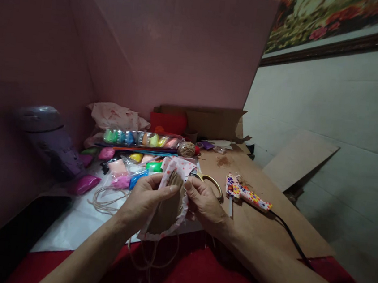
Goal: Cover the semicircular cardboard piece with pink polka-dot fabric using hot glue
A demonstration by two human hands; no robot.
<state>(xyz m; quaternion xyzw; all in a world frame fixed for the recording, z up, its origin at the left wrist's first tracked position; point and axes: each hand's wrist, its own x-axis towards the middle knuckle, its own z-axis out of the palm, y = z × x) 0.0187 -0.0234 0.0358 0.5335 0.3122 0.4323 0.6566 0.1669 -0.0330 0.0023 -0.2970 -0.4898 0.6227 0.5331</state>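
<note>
Between my two hands is a piece of brown cardboard (167, 209) edged with pale dotted fabric (180, 166). My left hand (146, 196) grips its left side, the thumb lying across the cardboard. On the opposite side my right hand (204, 204) pinches the fabric edge between thumb and fingers. Twine (151, 263) dangles below the piece over the red cloth. Just behind my right hand lie scissors with a gold handle (216, 185). A flower-patterned glue gun (247, 193) rests on the cardboard sheet to the right.
Clay packs (142, 139), a twine ball (186, 149) and a coil of twine (106, 199) lie behind and to the left. A purple bottle (51, 145) stands at the left. A black cord (292, 238) runs off the right side. Pink panels rise behind.
</note>
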